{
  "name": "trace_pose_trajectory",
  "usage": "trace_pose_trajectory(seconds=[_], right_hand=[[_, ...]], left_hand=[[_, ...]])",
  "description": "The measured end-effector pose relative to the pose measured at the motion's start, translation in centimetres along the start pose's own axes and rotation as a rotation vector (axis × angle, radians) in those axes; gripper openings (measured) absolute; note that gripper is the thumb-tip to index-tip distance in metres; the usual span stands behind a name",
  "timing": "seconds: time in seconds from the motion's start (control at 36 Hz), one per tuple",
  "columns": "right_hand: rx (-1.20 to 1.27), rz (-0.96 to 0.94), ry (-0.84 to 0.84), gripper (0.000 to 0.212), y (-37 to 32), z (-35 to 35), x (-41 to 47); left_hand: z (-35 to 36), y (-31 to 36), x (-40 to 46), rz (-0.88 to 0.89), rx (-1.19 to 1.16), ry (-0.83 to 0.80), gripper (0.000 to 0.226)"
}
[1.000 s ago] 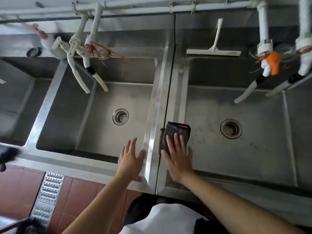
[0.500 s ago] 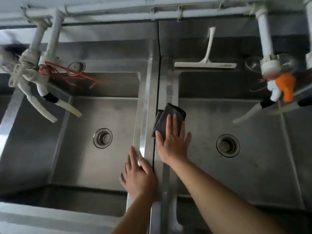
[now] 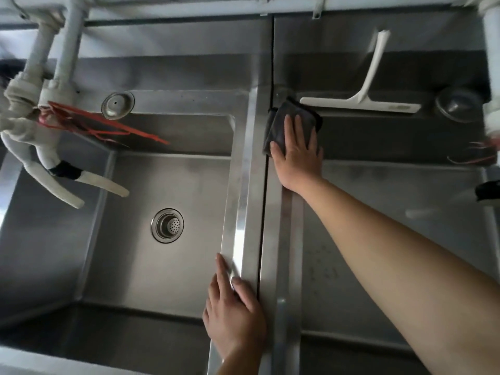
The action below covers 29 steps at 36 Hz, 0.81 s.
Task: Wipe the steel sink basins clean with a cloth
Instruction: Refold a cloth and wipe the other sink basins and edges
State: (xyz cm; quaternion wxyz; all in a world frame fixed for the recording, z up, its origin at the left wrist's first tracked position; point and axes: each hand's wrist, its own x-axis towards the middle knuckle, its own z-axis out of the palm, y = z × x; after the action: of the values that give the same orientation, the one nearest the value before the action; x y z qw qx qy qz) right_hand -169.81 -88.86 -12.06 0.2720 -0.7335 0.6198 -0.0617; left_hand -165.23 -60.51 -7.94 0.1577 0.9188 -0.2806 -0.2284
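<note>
White pipes and taps [image 3: 40, 117] are hanging over the far left, tied with red string, above the left basin [image 3: 162, 266] with its round drain [image 3: 167, 225]. At the near end of the steel divider [image 3: 243, 185] between the basins, the left hand [image 3: 235, 315] is resting flat, its fingers straight and slightly apart — bracing the body, holding nothing.

Across the seam, the right arm is stretching far forward, nearly straight, and the right hand [image 3: 297, 150] is pressing the dark cloth [image 3: 292, 117] flat against the far left corner of the right basin [image 3: 405, 239], up at the rim. Its fingers are lying straight and spread over the cloth, not curled round it. A white squeegee [image 3: 362, 100] is lying on the back ledge just beside the cloth, with a round steel plug [image 3: 457, 104] further right.

To do this stroke well, the palm should be keeping even pressure so the cloth is not bunching under the fingers — and the corner seam probably needs a firmer pass with the fingertips. The reach looks long, so the bracing hand matters, and the cloth could be nudging the squeegee if it travels rightward.
</note>
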Motion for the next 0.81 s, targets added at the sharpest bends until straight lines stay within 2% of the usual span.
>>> trace_pose_trajectory(seconds=[0.25,0.5,0.61,0.69,0.81], right_hand=[[0.013,-0.019,-0.043,0.069,0.3,1.3,-8.7],[0.033,-0.029,-0.071,0.070,0.8,4.5,-24.2],[0.082,-0.041,-0.073,0.061,1.2,6.2,-30.9],[0.217,-0.016,-0.050,0.053,1.1,6.5,-34.8],[0.599,0.264,0.097,0.037,-0.5,5.0,-35.7]], left_hand=[[0.0,-0.4,0.0,-0.014,-0.006,-0.011,0.061],[0.2,-1.2,0.1,-0.030,-0.016,-0.042,0.057],[0.2,-1.7,0.3,-0.012,-0.032,-0.057,0.057],[-0.1,-2.1,0.2,0.020,-0.055,-0.080,0.058],[-0.2,-2.3,0.2,0.030,-0.083,-0.087,0.058]])
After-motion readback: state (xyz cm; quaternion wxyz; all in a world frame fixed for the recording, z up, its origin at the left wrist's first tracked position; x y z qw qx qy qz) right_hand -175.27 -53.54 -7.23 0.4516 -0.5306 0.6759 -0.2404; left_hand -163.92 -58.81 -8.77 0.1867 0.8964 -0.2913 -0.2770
